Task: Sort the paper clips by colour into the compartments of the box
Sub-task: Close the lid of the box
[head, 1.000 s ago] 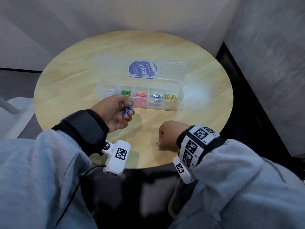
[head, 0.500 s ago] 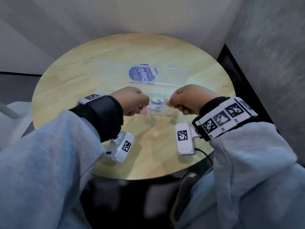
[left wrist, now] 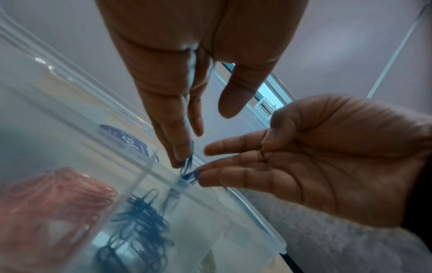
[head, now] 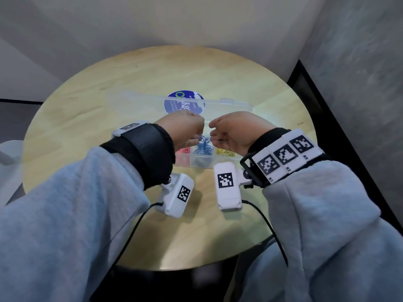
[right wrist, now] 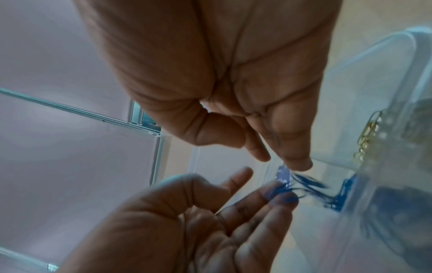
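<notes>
Blue paper clips (left wrist: 188, 170) hang blurred between both hands' fingertips, just above the blue pile in the clear box (head: 201, 163). Left hand (left wrist: 187, 77) and right hand (left wrist: 315, 166) both have fingers loosely extended.

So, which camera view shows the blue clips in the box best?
The head view: the blue clips lie in their compartment between red and yellow ones, sharp and unhidden. The left wrist view shows the same pile blurred through the clear wall. The right wrist view shows only a smeared blue patch at the box edge.
</notes>
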